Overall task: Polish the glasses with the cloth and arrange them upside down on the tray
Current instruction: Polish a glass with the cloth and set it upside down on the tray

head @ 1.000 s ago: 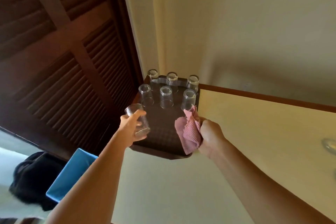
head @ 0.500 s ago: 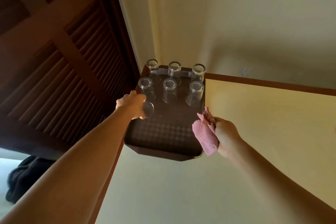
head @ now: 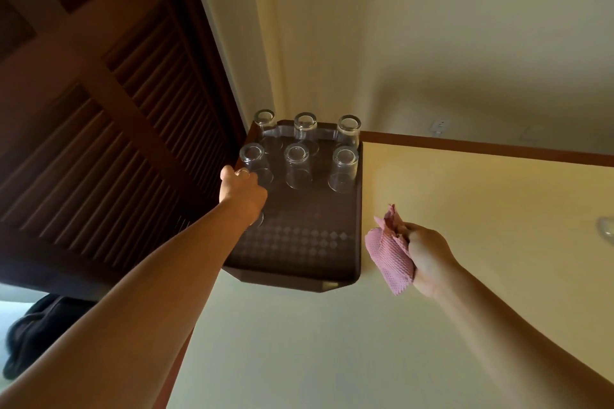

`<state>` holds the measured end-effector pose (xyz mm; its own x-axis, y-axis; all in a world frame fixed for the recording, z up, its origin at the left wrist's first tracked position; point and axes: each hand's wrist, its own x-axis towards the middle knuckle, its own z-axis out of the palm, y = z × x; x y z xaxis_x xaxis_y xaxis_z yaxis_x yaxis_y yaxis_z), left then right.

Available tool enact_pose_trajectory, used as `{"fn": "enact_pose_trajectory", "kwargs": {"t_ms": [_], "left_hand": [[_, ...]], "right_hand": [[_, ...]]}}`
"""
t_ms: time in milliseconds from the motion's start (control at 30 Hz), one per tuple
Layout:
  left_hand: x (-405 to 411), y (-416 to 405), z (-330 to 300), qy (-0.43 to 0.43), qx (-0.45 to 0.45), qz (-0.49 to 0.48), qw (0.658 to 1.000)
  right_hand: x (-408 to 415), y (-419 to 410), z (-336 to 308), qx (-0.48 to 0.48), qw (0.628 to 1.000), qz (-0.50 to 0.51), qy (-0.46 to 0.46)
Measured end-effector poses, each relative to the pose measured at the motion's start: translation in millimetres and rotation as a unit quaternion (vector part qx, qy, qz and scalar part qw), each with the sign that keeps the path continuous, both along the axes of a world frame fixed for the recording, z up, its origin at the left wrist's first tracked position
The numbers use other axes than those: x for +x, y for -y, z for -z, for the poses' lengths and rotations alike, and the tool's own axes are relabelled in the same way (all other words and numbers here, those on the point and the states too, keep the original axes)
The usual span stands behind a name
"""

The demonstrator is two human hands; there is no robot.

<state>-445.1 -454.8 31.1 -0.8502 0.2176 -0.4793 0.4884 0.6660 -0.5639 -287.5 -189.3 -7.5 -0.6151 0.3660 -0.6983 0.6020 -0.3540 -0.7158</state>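
The left hand (head: 244, 194) reaches over the tray (head: 299, 277), its grip curled round a glass (head: 257, 219) mostly hidden beneath it. Six glasses (head: 297, 166) stand upside down at the tray's far end. The right hand (head: 428, 259), beside the tray, clutches the cloth (head: 390, 259).

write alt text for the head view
A left hand sets a clear drinking glass onto a dark brown plastic tray behind six upturned glasses, while the right hand grips a crumpled pink cloth beside the tray.

Left hand (head: 244, 192) around a glass (head: 257, 219) on the tray (head: 309, 272); cloth (head: 392, 256) in right hand (head: 428, 259).
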Motion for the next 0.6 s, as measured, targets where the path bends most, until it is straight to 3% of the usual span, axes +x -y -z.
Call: {"fn": "enact_pose_trajectory", "kwargs": {"t_ms": [133,267,400,600], "left_hand": [[20,-26,-18,-0.016,0.050,0.058,0.997],[58,-98,-34,0.054,0.176,0.116,0.976],[113,-199,-29,0.183,0.301,0.126,0.927],[210,-376,2,0.289,0.463,0.052,0.836]], "right_hand": [[12,-18,-7,-0.026,0.999,0.039,-0.009],[44,-58,-13,-0.018,0.998,0.049,-0.024],[106,-130,-5,0.046,0.997,0.052,-0.017],[221,-256,0,0.190,0.981,0.028,-0.035]]}}
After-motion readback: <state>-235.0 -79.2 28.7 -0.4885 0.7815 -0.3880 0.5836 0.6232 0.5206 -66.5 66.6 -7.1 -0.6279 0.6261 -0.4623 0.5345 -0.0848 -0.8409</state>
